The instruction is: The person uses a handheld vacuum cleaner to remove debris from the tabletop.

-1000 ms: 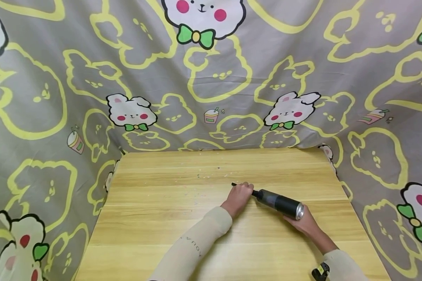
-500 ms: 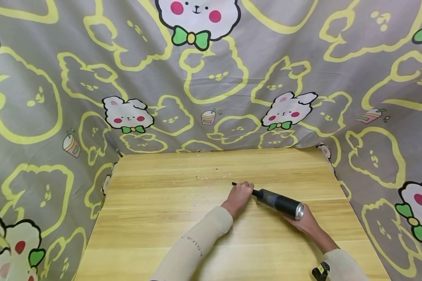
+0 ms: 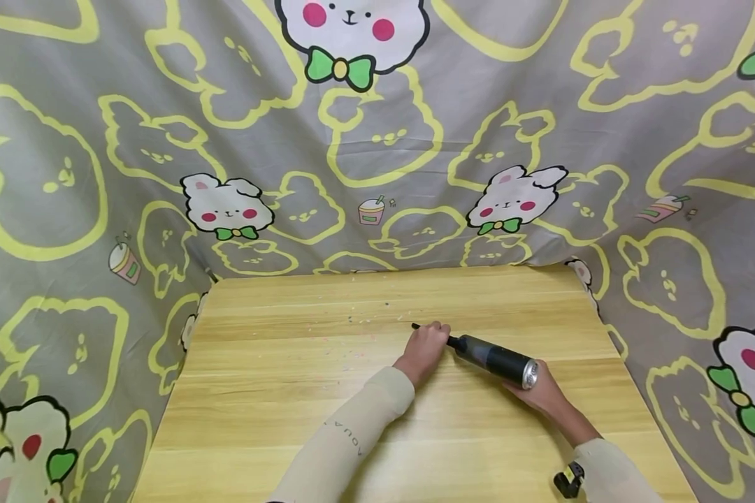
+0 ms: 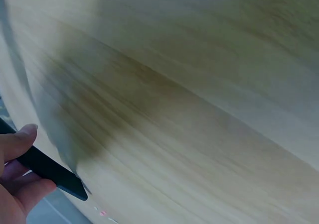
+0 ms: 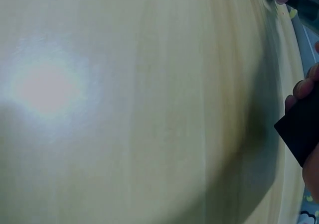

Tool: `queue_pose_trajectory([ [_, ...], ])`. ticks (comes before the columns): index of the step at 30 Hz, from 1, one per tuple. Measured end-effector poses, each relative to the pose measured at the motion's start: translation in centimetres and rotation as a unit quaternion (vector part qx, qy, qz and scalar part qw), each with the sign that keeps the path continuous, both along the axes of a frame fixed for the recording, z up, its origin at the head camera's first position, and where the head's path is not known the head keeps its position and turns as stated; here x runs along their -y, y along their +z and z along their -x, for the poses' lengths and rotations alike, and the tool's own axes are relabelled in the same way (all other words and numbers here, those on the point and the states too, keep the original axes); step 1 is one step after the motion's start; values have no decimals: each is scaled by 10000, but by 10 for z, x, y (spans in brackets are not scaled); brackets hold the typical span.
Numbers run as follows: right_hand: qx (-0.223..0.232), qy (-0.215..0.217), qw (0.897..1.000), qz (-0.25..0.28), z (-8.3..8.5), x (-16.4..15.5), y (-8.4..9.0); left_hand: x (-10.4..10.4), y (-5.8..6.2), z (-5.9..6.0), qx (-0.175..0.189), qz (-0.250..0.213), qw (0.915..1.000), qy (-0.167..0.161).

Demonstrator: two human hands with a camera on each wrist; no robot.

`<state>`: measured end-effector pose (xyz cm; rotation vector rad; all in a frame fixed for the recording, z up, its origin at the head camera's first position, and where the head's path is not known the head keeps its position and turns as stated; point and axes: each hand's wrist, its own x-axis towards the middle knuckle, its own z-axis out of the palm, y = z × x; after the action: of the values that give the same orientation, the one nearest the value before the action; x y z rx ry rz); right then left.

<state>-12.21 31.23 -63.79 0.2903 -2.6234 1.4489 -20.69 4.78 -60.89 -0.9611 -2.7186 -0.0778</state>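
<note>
Cartoon-rabbit cloth backs the wooden desk (image 3: 302,405), where I see the handheld vacuum (image 3: 493,359) has slid slightly up and left over the last second, toward the scattered crumbs (image 3: 358,318). My left hand (image 3: 425,347) keeps its fingers curled round the thin nozzle (image 4: 47,169), and my right hand (image 3: 537,392) grips the body's rear end (tip nearly at the crumbs, I judge).

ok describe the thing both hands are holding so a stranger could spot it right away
On the wooden table, right of centre, lies a black handheld vacuum. The right hand grips its silver-capped end, the left hand its thin nozzle. It's the only dark object there.
</note>
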Motion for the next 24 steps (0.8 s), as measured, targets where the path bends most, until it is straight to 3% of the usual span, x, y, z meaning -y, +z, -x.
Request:
queue_pose_trajectory([
  [8, -23, 222, 9996, 156, 13, 16, -3, 17, -1, 6, 98, -28, 9998, 197],
  [14, -89, 234, 9997, -51, 21, 25, -4, 25, -2, 12, 182, -41, 9993, 311],
  [20, 114, 152, 9995, -237, 24, 30, 0, 27, -1, 16, 90, -132, 9994, 298],
  [24, 5, 176, 9997, -182, 22, 28, 1, 24, -3, 19, 81, -159, 9995, 255],
])
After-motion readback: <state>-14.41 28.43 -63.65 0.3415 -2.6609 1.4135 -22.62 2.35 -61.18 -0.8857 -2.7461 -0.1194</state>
